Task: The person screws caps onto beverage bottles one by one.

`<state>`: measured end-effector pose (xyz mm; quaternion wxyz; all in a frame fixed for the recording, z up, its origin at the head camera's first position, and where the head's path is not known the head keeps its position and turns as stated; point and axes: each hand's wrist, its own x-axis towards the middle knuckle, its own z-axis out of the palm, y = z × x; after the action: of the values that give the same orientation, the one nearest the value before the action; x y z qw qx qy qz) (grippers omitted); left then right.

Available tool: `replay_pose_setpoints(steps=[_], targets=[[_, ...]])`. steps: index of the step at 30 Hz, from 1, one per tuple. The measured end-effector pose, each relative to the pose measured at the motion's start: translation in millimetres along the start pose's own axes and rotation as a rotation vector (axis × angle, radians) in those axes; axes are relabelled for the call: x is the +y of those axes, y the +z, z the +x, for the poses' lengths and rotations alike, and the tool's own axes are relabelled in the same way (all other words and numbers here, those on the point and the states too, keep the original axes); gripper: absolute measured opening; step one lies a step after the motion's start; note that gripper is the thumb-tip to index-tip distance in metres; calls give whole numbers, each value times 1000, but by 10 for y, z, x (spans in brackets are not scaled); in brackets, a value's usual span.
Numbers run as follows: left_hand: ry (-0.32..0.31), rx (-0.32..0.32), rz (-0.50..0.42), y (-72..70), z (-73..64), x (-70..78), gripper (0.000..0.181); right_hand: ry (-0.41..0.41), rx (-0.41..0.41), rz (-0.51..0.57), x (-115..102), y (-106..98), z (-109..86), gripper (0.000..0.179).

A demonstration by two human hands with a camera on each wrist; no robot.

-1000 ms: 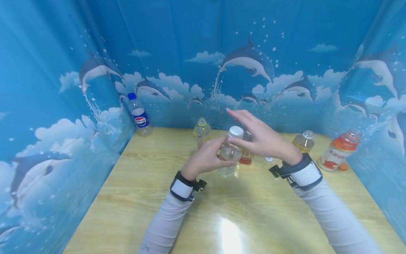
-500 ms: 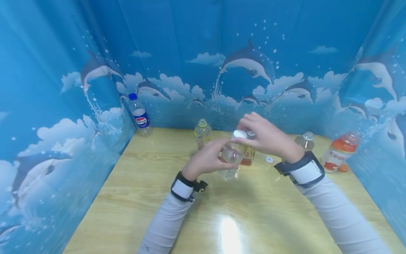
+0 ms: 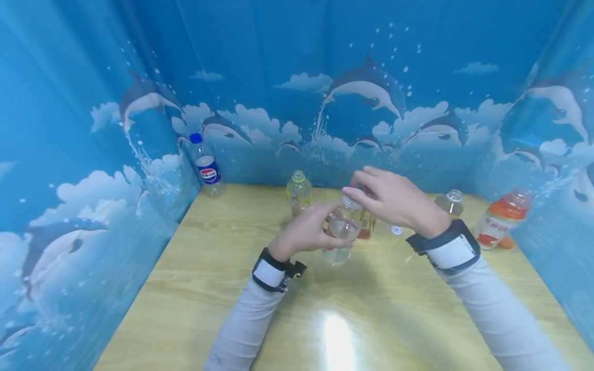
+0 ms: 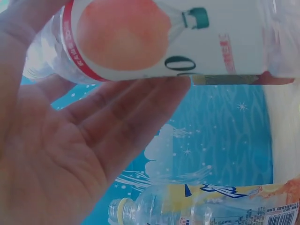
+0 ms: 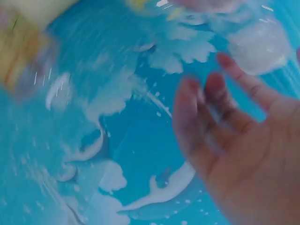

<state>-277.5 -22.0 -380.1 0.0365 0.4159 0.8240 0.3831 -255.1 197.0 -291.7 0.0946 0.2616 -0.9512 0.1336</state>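
Note:
My left hand [image 3: 308, 232] holds a clear plastic bottle [image 3: 342, 229] upright around its upper body, thumb on one side and fingers on the other. In the left wrist view, the bottle's white label [image 4: 234, 42] carries a large peach picture. A white cap [image 3: 351, 201] sits on the bottle's mouth. My right hand [image 3: 394, 201] is at the cap, its thumb beside it and its fingers bent loosely. The right wrist view is blurred; there the fingers spread apart, and the cap [image 5: 260, 47] lies outside their grasp, near one fingertip.
Behind stand a yellow-labelled bottle [image 3: 298, 189], a bottle with reddish-brown contents [image 3: 366, 225] and an uncapped bottle [image 3: 452, 202]. A Pepsi bottle [image 3: 209, 172] stands back left, an orange-topped bottle [image 3: 503, 219] at right. A loose white cap [image 3: 396, 230] lies on the table [image 3: 199, 288].
The right hand has come from above the bottle, fingers outstretched, to the cap with its fingers bent. The left hand still holds the bottle, which has shifted slightly right.

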Motion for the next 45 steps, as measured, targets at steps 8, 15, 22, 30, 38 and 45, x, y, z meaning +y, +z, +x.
replay_pose_setpoints(steps=[8,15,22,30,38,45], targets=[[42,-83,-127,-16,-18,26,69,-263,90,6,100,75,-1,19],[84,-63,-50,-23,-28,37,69,-303,319,-95,56,194,40,27],[8,-44,28,-123,-192,6,81,-200,254,-114,-32,243,-18,31],[-352,87,-4,-547,-967,-339,76,-134,34,92,139,575,-201,23],[-529,612,90,-1335,-1139,-1434,76,-111,-26,128,287,1208,-236,34],[-533,758,310,-1653,-827,-2035,74,-116,-4,161,229,1509,-277,34]])
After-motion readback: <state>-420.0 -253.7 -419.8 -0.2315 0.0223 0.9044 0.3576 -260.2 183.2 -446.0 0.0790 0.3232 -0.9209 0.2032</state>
